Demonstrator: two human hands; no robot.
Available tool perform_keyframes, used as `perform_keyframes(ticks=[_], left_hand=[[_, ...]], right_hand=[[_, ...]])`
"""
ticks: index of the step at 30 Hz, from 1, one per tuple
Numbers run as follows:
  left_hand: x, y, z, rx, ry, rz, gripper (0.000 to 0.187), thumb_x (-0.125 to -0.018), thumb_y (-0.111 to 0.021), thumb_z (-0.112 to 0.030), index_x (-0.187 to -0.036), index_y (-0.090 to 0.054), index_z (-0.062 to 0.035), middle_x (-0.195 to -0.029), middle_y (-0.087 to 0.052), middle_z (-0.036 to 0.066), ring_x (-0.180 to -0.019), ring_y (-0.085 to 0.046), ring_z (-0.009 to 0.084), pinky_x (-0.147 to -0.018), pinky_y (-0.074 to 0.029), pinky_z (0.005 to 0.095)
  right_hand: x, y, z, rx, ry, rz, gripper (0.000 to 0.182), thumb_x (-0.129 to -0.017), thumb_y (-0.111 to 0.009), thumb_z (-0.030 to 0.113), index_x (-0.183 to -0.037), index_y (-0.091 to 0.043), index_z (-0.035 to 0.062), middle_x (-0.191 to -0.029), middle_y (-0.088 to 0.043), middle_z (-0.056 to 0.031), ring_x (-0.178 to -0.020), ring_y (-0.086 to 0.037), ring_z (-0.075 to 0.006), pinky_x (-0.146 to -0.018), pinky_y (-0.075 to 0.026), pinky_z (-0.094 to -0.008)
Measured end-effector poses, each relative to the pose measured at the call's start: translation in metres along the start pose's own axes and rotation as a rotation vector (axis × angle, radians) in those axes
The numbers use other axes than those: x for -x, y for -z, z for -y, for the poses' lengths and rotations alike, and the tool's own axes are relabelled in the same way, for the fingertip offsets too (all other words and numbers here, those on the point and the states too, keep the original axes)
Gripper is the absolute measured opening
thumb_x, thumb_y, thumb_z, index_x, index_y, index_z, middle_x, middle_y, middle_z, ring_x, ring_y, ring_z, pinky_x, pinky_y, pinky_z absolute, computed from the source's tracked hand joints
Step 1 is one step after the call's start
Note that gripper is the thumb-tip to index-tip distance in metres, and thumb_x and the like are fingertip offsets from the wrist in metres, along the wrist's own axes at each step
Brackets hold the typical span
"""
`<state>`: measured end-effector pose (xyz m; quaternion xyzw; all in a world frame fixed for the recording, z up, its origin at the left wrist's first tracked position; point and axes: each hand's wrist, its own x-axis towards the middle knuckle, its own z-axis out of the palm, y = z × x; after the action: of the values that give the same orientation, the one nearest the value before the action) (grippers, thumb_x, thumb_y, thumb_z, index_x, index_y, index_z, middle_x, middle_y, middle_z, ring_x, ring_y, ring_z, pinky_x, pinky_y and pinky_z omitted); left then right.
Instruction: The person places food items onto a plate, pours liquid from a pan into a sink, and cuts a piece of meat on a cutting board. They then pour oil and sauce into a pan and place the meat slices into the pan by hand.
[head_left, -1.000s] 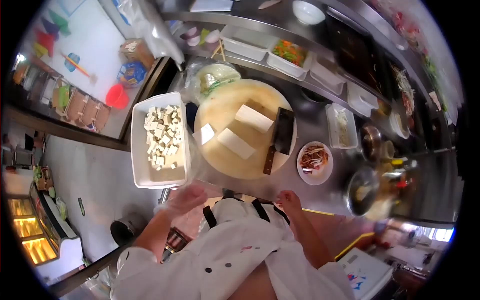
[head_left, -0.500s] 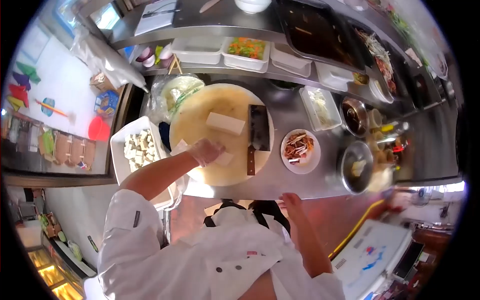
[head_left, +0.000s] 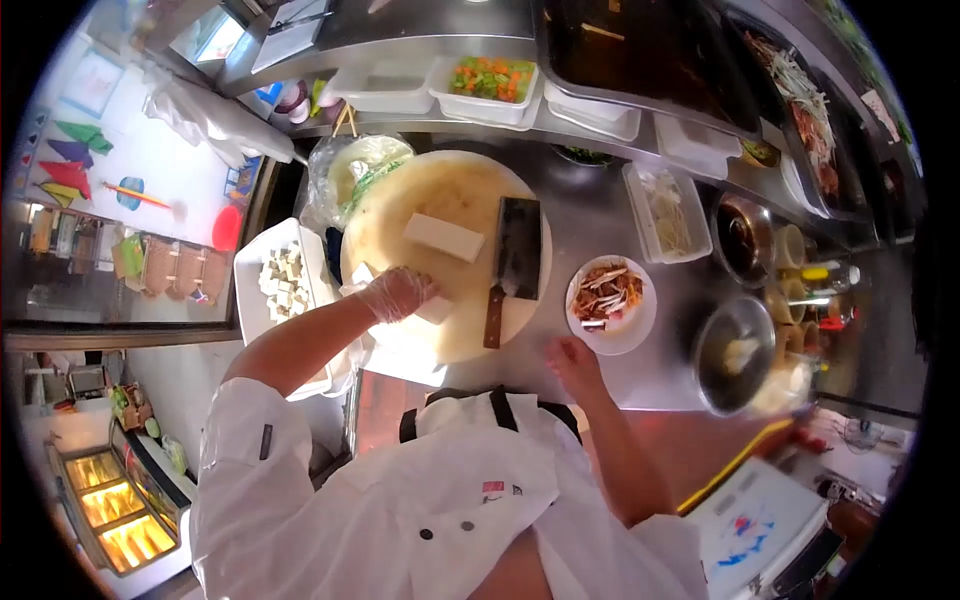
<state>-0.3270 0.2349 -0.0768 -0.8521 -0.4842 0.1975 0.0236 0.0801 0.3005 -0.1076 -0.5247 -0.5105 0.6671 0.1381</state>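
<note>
My left hand [head_left: 398,294], in a clear plastic glove, presses down on the round chopping board [head_left: 390,190] with its fingers curled together. Pale white material [head_left: 434,309] shows on both sides of it; it resembles tofu, but the hand covers most of it. Just beyond lies a white tofu block [head_left: 444,238]. A cleaver [head_left: 518,248] rests at the board's right side, its wooden handle pointing toward me. Bare and holding nothing, my right hand [head_left: 573,364] hovers by the counter's front edge, fingers loosely bent and apart, near a plate of sliced food [head_left: 645,325].
Left of the board stands a white tub [head_left: 254,255] with tofu cubes [head_left: 285,282]. On the right are a tub of pale strips [head_left: 668,215], a steel bowl [head_left: 715,385] and several bottles and cups. The shelf [head_left: 440,45] overhangs the counter's back, holding diced vegetables [head_left: 490,78] and trays.
My right hand has risen from below the counter edge and moved left, nearer the plate. My left hand has shifted slightly left on the board. The camera view has tilted a little.
</note>
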Motion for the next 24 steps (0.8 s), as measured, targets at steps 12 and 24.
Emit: perform_keyframes(ticks=[12, 24], left_hand=[[-0.042, 0.064, 0.073, 0.179, 0.215, -0.142, 0.083, -0.081, -0.071, -0.055, -0.144, -0.045, -0.0068, -0.14, -0.053, 0.017, -0.118, -0.059, 0.0342, -0.096, -0.049, 0.0462], [-0.106, 0.034, 0.094, 0.343, 0.107, 0.21, 0.036, -0.089, -0.063, -0.023, -0.122, -0.06, -0.01, -0.109, -0.068, 0.01, -0.106, -0.066, 0.0272, -0.084, -0.055, 0.0374]], right_hand=[[-0.029, -0.054, 0.045, -0.072, 0.075, 0.003, 0.027, -0.102, -0.06, 0.024, -0.116, -0.06, 0.001, -0.102, -0.07, -0.0083, -0.09, -0.069, -0.0145, -0.078, -0.054, -0.0286], [0.078, -0.074, -0.017, -0.253, -0.237, -0.333, 0.023, -0.102, -0.058, 0.018, -0.118, -0.058, 0.0006, -0.104, -0.07, -0.0112, -0.08, -0.067, -0.0157, -0.075, -0.055, -0.0275]])
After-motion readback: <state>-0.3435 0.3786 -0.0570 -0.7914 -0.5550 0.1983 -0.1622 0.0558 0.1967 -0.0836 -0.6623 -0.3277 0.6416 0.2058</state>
